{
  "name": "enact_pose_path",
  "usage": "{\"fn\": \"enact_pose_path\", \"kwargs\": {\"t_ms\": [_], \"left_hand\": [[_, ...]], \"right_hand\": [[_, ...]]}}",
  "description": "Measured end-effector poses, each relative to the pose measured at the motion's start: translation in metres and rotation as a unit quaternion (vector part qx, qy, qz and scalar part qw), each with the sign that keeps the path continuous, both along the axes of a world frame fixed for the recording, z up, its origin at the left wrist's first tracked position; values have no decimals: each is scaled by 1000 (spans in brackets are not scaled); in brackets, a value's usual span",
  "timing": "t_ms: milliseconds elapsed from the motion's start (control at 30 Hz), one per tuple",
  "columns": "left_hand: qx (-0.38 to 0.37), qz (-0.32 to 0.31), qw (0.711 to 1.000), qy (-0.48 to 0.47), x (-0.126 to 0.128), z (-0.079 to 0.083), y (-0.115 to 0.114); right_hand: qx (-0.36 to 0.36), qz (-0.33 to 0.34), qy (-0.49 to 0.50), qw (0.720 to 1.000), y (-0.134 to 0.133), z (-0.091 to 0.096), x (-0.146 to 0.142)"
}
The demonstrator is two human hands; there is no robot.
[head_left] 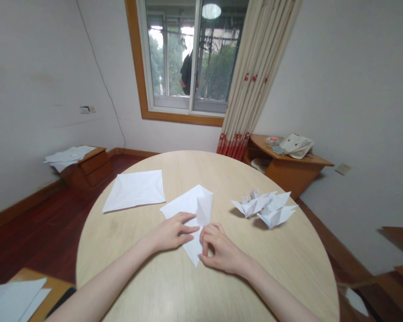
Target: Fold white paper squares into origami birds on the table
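Note:
A partly folded white sheet of paper (184, 200) lies on the round table, with a flap turned in on its right side and a point towards me. My left hand (171, 231) rests flat on the sheet with its fingers spread, holding nothing. At the sheet's right edge, my right hand (221, 250) has its fingers curled and its thumb near the index finger, closed on the paper's edge. The exact contact of those fingertips is partly hidden. Several folded paper pieces (270, 208) sit in a cluster to the right.
A stack of white paper (136, 190) lies at the left of the round wooden table (147, 286). Beyond it stand a low drawer cabinet (94, 167) and, at the right, a corner stand (289, 167) with a bag. More paper (16, 299) is at lower left.

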State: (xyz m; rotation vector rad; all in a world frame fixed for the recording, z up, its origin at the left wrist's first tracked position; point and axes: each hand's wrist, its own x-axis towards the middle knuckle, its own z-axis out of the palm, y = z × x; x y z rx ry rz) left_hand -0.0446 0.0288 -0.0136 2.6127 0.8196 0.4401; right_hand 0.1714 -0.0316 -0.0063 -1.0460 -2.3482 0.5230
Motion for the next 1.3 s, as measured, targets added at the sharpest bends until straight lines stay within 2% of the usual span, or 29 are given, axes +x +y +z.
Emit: {"fn": "enact_pose_path", "kwargs": {"t_ms": [433, 800, 1067, 1300], "left_hand": [[3, -7, 1000, -8, -2, -6, 5], [0, -6, 1000, -29, -3, -7, 4], [-5, 16, 1000, -16, 1, -2, -1], [-25, 50, 995, -84, 13, 2, -12]], "right_hand": [[-43, 44, 14, 998, -8, 4, -7], [-31, 3, 27, 999, 0, -1, 1], [24, -33, 49, 998, 8, 1, 13], [155, -95, 5, 983, 14, -2, 23]]}}
